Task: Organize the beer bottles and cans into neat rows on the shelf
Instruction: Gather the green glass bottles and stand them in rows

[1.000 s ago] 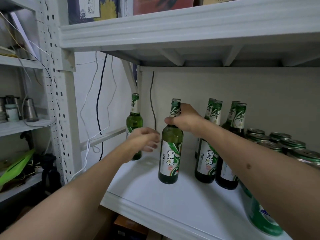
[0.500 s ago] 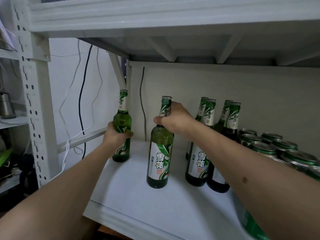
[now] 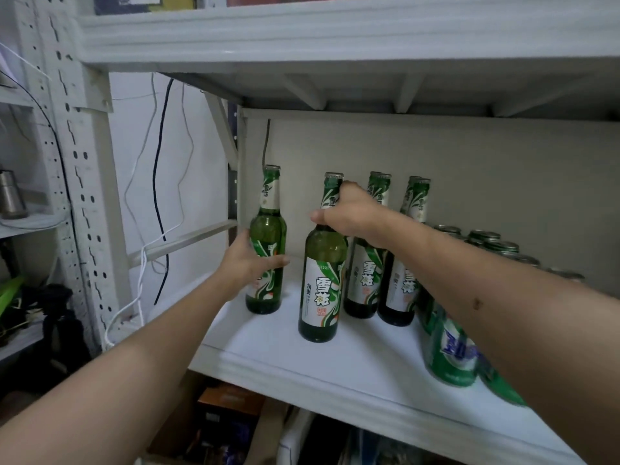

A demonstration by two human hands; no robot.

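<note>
Several green beer bottles with white labels stand upright on the white shelf [image 3: 268, 350]. My left hand [image 3: 246, 263] grips the body of the leftmost bottle [image 3: 268, 229], which stands near the shelf's back left corner. My right hand [image 3: 352, 216] grips the neck of the front middle bottle [image 3: 322, 286], set forward of the others. Two pairs of bottles [image 3: 365, 280] stand behind my right forearm. Green cans [image 3: 451, 357] stand in rows at the right, partly hidden by my right arm.
The upper shelf board [image 3: 335, 38] hangs low over the bottle tops. A perforated white upright [image 3: 77, 182] and dangling cables [image 3: 157, 182] are at the left. Boxes [image 3: 228, 417] sit under the shelf. A metal pot [image 3: 11, 196] rests on a side shelf.
My left hand went from open in front of the leftmost bottle to gripping its body. That bottle now stands closer to the front middle bottle. My right hand kept its hold on the neck.
</note>
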